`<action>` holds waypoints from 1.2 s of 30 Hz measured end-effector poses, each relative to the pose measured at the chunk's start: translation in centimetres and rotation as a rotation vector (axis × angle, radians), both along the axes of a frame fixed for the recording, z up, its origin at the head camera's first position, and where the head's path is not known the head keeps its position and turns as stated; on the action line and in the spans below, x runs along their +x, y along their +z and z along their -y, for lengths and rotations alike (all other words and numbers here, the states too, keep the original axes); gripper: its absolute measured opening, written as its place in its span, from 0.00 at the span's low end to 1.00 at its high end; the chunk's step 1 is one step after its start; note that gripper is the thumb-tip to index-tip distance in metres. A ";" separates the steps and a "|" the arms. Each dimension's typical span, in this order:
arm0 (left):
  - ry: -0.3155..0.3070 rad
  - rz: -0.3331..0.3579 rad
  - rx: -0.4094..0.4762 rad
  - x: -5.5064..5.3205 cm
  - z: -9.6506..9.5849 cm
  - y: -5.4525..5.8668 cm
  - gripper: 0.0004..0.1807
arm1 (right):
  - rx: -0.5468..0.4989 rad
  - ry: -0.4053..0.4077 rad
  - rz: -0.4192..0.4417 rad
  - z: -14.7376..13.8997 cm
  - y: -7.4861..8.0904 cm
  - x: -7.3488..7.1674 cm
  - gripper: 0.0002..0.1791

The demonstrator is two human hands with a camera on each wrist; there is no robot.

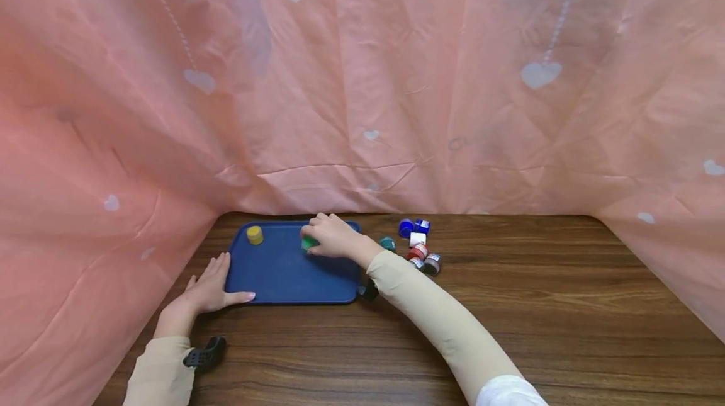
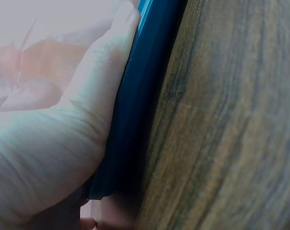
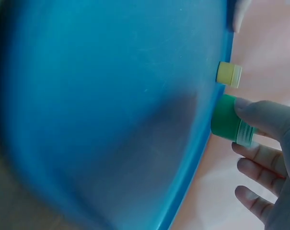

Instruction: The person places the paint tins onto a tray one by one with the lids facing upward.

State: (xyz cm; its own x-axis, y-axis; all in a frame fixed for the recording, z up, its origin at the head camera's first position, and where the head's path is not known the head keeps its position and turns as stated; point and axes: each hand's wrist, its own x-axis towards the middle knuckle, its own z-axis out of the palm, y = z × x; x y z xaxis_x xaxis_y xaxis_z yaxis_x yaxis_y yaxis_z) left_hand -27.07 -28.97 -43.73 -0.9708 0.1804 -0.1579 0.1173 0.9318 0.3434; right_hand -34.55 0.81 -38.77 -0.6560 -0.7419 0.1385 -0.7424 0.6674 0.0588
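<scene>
A blue tray (image 1: 283, 280) lies on the wooden table. My left hand (image 1: 206, 286) rests against its near left corner, fingers along the left side and thumb on the front rim; in the left wrist view the thumb (image 2: 99, 72) lies along the tray's edge. With thumb and fingers my right hand (image 1: 334, 237) pinches a small green paint jar (image 3: 225, 119) over the tray's far right part. Whether the jar touches the tray cannot be told. A yellow jar (image 1: 255, 235) stands in the tray's far left corner.
Right of the tray are several small jars: dark green (image 1: 387, 243), blue (image 1: 406, 228), white (image 1: 417, 240), red (image 1: 418, 251) and brownish (image 1: 432, 264). Behind the table hangs a pink curtain (image 1: 396, 110) with hearts; it also borders both sides.
</scene>
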 end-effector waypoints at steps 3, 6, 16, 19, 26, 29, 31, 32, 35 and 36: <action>-0.001 -0.002 -0.002 0.1 -0.1 -0.1 0.71 | -0.002 -0.015 0.011 0.7 -0.2 -0.3 0.19; 0.001 0.000 -0.007 0.1 -0.2 -0.1 0.71 | -0.008 -0.030 0.025 1.3 -0.3 -0.7 0.20; 0.007 0.010 -0.006 0.3 -0.3 0.1 0.71 | -0.028 -0.100 0.034 3.0 -1.2 -2.5 0.19; 0.003 0.010 -0.001 0.2 -0.3 0.0 0.71 | -0.029 -0.123 0.051 3.0 -1.5 -2.9 0.19; 0.003 0.013 0.006 0.1 -0.4 -0.2 0.71 | -0.047 -0.163 0.085 2.7 -1.7 -3.2 0.20; 0.007 0.018 0.009 0.1 -0.4 -0.1 0.71 | -0.062 -0.169 0.098 2.8 -1.7 -3.4 0.20; 0.010 0.019 0.013 0.2 -0.5 0.0 0.71 | -0.067 -0.173 0.104 2.9 -1.9 -3.6 0.20; 0.011 0.020 0.011 0.2 -0.6 0.1 0.71 | -0.072 -0.175 0.110 3.0 -1.9 -3.6 0.20; 0.009 0.010 0.004 0.3 -0.7 0.2 0.71 | -0.078 -0.184 0.113 3.3 -2.1 -3.6 0.20; 0.010 0.010 0.005 0.3 -0.7 0.2 0.71 | -0.081 -0.187 0.111 3.5 -2.2 -3.6 0.21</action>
